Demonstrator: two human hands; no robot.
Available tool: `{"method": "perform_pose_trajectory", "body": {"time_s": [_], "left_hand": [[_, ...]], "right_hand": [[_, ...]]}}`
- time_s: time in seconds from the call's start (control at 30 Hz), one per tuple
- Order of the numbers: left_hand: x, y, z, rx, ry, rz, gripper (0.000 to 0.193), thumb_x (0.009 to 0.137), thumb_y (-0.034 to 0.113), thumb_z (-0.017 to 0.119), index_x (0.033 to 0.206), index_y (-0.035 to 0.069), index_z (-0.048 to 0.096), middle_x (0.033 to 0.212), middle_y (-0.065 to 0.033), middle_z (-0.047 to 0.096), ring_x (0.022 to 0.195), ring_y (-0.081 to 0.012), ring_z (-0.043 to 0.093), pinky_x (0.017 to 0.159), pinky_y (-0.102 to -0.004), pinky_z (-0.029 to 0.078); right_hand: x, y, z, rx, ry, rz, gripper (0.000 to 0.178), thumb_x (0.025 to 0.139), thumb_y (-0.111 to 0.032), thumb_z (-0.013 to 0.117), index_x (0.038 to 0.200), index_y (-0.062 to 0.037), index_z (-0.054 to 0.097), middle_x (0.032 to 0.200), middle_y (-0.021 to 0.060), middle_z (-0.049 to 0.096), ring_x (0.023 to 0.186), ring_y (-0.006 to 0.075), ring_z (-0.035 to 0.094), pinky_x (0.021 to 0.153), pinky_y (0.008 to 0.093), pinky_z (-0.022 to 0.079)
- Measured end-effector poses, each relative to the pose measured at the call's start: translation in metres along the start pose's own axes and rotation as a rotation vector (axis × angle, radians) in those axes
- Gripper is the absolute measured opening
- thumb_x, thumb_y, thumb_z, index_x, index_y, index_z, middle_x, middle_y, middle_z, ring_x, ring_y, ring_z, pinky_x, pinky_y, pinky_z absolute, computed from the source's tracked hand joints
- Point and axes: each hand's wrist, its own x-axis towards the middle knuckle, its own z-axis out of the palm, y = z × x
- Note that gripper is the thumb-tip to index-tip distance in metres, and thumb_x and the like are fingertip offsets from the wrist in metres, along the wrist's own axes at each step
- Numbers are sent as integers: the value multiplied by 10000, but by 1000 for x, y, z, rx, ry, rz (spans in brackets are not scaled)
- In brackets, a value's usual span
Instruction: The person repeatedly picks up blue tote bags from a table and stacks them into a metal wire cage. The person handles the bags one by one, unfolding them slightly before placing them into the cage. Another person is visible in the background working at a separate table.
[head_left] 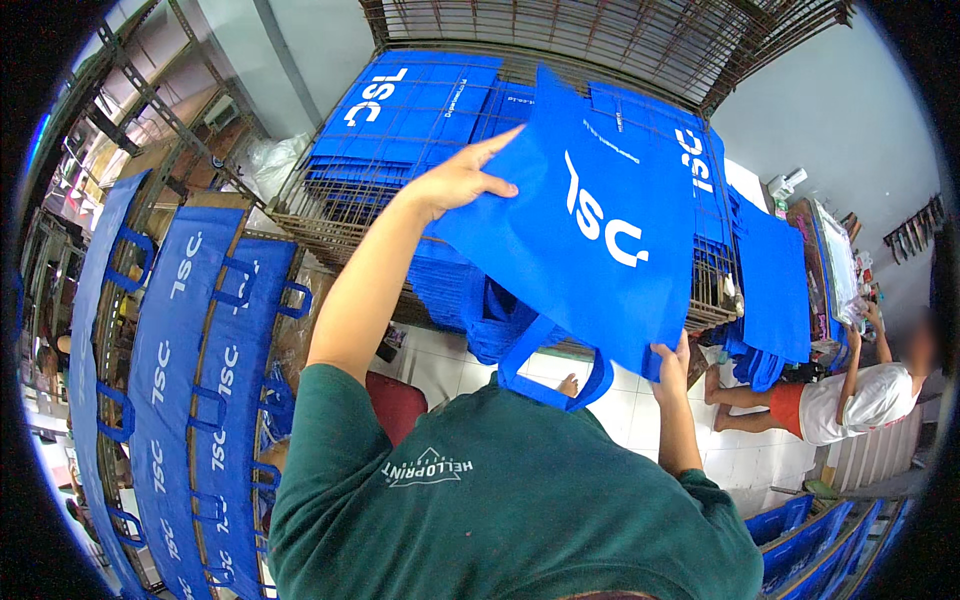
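A blue fabric tote bag (540, 240) with white printing is stretched between my two hands, tilted over the rack. My left hand (462, 182) is at its upper left edge, thumb on the printed face and index finger stretched along the edge; the other fingers are hidden behind the cloth. Down at the lower right corner, my right hand (674, 364) pinches the cloth between thumb and fingers. A handle loop (545, 385) hangs from the bag's lower edge, in front of my chest. Beneath the bag, more blue bags (440, 285) sit in a stack.
A wire rack (330, 205) carries piles of printed blue bags (410, 110). Boards with blue bags (172, 310) stand at the left, and more blue panels (810, 540) at the lower right. On the right, a person in a white shirt (860, 405) works at a light-coloured frame (835, 260).
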Motion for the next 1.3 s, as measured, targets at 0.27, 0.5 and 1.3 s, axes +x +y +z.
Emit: {"method": "perform_pose_trajectory", "body": {"time_s": [0.27, 0.5, 1.3], "left_hand": [[-59, -60, -84, 103, 347, 25, 807, 675, -21, 646, 1396, 37, 289, 1298, -134, 472, 1153, -216, 473, 968, -312, 375], [-58, -152, -104, 765, 743, -258, 799, 646, 113, 774, 1345, 110, 387, 1064, -185, 609, 940, -267, 612, 811, -342, 477], [-65, -165, -113, 809, 858, -188, 413, 709, 106, 689, 1115, 91, 618, 994, -189, 647, 900, -299, 643, 801, -372, 504]], "right_hand": [[66, -12, 80, -236, -33, -301, 571, 701, 60, 559, 1248, 2, 405, 1149, 114, 520, 1068, 207, 490, 942, 314, 363], [108, -27, 106, -623, 57, -315, 531, 728, -28, 675, 1220, -61, 479, 1039, 173, 623, 961, 250, 602, 846, 356, 453], [122, -4, 76, -759, 118, -334, 256, 726, -106, 660, 972, -37, 669, 798, 121, 677, 718, 182, 650, 686, 302, 503]]}}
